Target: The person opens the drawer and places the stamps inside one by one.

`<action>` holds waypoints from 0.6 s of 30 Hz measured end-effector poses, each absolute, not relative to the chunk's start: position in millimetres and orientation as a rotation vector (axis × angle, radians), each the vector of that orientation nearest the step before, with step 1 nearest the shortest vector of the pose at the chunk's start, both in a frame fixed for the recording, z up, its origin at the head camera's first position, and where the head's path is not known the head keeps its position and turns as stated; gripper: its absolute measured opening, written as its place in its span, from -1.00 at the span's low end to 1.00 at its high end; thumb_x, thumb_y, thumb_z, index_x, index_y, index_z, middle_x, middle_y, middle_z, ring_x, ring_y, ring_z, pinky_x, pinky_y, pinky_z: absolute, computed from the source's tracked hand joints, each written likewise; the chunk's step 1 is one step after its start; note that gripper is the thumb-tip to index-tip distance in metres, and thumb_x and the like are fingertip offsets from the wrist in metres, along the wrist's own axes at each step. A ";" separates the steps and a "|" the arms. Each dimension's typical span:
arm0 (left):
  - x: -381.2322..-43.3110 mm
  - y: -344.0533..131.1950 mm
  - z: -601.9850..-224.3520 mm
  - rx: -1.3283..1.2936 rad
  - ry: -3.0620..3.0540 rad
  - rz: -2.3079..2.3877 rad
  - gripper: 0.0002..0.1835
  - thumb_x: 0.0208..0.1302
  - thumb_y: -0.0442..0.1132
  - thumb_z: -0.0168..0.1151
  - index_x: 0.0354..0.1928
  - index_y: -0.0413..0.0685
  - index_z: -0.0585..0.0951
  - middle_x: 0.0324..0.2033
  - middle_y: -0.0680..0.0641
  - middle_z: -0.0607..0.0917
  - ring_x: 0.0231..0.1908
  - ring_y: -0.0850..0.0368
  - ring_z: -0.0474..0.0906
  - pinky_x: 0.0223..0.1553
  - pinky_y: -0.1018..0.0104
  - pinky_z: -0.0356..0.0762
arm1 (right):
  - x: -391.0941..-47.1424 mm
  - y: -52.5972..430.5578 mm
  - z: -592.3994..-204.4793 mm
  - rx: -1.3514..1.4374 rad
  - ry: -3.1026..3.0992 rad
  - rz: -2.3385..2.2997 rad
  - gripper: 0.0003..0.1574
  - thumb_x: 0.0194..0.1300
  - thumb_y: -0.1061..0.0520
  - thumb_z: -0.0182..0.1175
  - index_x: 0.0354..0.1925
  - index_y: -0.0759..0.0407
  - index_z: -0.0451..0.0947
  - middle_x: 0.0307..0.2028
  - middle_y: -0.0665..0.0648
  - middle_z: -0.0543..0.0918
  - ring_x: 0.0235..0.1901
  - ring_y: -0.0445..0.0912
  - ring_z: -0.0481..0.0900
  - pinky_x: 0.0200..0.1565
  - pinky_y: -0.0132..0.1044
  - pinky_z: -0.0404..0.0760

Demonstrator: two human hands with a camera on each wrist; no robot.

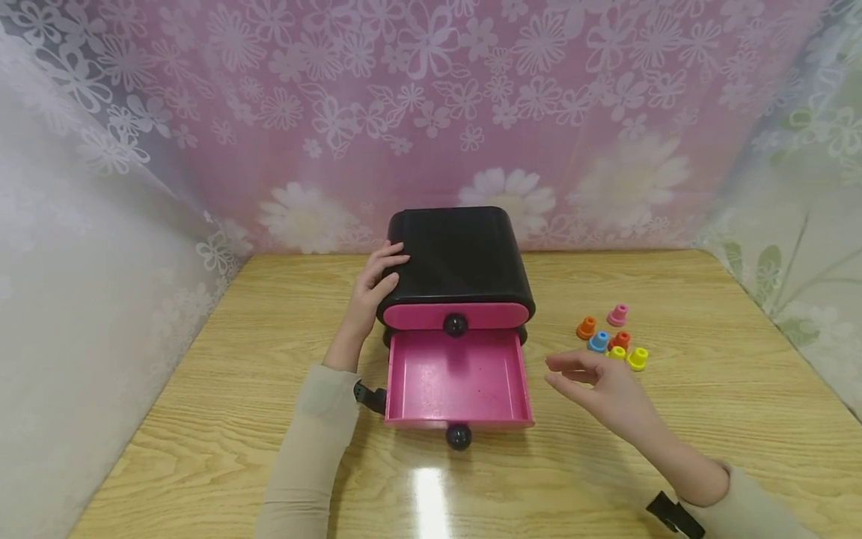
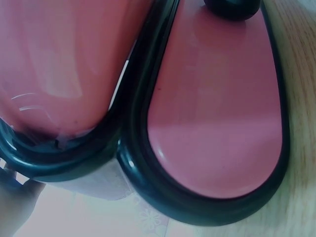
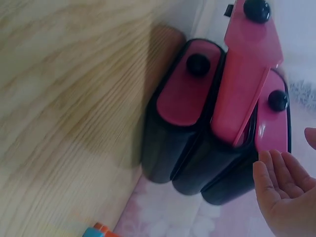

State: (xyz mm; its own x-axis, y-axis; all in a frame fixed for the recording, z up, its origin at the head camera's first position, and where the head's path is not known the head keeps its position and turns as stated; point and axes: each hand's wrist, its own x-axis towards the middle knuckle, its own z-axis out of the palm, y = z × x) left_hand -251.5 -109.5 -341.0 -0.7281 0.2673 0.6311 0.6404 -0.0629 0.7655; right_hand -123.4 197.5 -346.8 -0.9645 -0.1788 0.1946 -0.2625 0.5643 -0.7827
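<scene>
My left hand (image 1: 373,288) rests on the upper left edge of a small black cabinet (image 1: 458,247), its fingers spread over the top. Three pink-fronted drawers make up this cabinet, as the right wrist view shows. Its middle drawer (image 1: 458,382) is pulled out, with nothing seen inside and a round black knob (image 1: 459,436) on its front. The top drawer (image 1: 411,316) and the bottom drawer (image 3: 185,96) are closed. To the right of the pulled-out drawer, my right hand (image 1: 613,389) hovers with loosely bent fingers and an empty space between thumb and fingertips.
Several small stepped plastic pegs with holes stand on the wooden table (image 1: 269,329) just beyond my right hand, among them an orange peg (image 1: 587,328), a pink peg (image 1: 617,315), a blue peg (image 1: 598,342) and a yellow peg (image 1: 637,359). A flowered curtain (image 1: 377,112) hangs behind the table.
</scene>
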 end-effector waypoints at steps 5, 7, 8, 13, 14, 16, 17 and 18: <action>-247.8 -108.1 -337.8 -0.972 -1.937 -1.859 -0.65 0.15 -0.53 -0.19 -0.04 -0.67 0.32 0.13 -0.50 0.17 0.27 -0.26 -0.22 0.24 0.07 -0.18 | -130.6 213.4 -349.7 0.340 -2.687 1.293 -0.67 0.10 0.12 0.23 -0.20 0.32 0.57 -0.27 0.20 0.63 -0.32 -0.10 0.61 -0.35 -0.46 0.54; -247.6 -108.1 -338.0 -0.976 -1.937 -1.858 -0.65 0.15 -0.53 -0.19 -0.03 -0.67 0.32 0.13 -0.50 0.17 0.27 -0.26 -0.23 0.24 0.06 -0.18 | -133.5 219.5 -350.5 0.320 -2.690 1.263 -0.66 0.10 0.11 0.22 -0.20 0.32 0.57 -0.27 0.20 0.63 -0.32 -0.07 0.61 -0.36 -0.46 0.53; -247.7 -108.1 -338.2 -0.978 -1.935 -1.859 -0.65 0.16 -0.52 -0.19 -0.03 -0.67 0.32 0.13 -0.50 0.16 0.27 -0.26 -0.23 0.24 0.06 -0.18 | -134.9 222.5 -350.7 0.307 -2.697 1.252 -0.66 0.11 0.09 0.22 -0.20 0.32 0.57 -0.26 0.21 0.63 -0.32 -0.05 0.61 -0.36 -0.46 0.53; -248.4 -108.3 -338.2 -0.974 -1.931 -1.864 -0.65 0.15 -0.54 -0.19 -0.03 -0.66 0.33 0.13 -0.49 0.18 0.27 -0.23 -0.21 0.24 0.13 -0.16 | -142.0 237.5 -352.8 0.261 -2.714 1.239 -0.62 0.14 0.07 0.19 -0.17 0.34 0.55 -0.19 0.27 0.59 -0.28 0.06 0.60 -0.37 -0.48 0.53; -248.5 -108.4 -338.2 -0.974 -1.932 -1.864 -0.65 0.15 -0.54 -0.19 -0.03 -0.66 0.33 0.14 -0.49 0.18 0.28 -0.23 -0.21 0.24 0.13 -0.16 | -143.4 240.6 -353.5 0.257 -2.718 1.236 -0.61 0.14 0.07 0.18 -0.16 0.34 0.55 -0.18 0.28 0.58 -0.27 0.06 0.60 -0.37 -0.48 0.53; -248.8 -108.7 -338.4 -0.976 -1.937 -1.858 -0.65 0.16 -0.53 -0.18 -0.02 -0.65 0.33 0.14 -0.48 0.17 0.28 -0.22 -0.21 0.24 0.13 -0.17 | -146.2 247.0 -355.2 0.251 -2.724 1.216 -0.62 0.15 0.07 0.17 -0.16 0.33 0.55 -0.17 0.29 0.58 -0.28 0.00 0.60 -0.37 -0.50 0.53; -249.0 -108.7 -338.7 -0.974 -1.939 -1.856 -0.65 0.16 -0.53 -0.18 -0.02 -0.65 0.33 0.14 -0.48 0.17 0.28 -0.21 -0.21 0.24 0.13 -0.17 | -147.7 250.2 -356.1 0.250 -2.725 1.213 -0.62 0.15 0.07 0.17 -0.15 0.34 0.55 -0.16 0.30 0.57 -0.28 0.00 0.60 -0.37 -0.50 0.52; -249.2 -108.8 -339.0 -0.972 -1.941 -1.854 -0.65 0.16 -0.53 -0.18 -0.02 -0.65 0.33 0.14 -0.48 0.17 0.28 -0.21 -0.21 0.24 0.13 -0.17 | -149.3 253.6 -357.0 0.249 -2.727 1.205 -0.62 0.15 0.07 0.17 -0.15 0.34 0.55 -0.16 0.30 0.57 -0.27 -0.01 0.60 -0.37 -0.51 0.52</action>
State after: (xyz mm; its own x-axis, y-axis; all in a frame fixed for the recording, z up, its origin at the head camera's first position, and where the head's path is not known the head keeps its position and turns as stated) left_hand -249.2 -108.8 -339.0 -0.7320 0.2698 0.6256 0.6372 -0.0538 0.7688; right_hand -149.3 253.6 -357.0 -0.9750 -0.0905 0.2030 -0.2110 0.6636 -0.7177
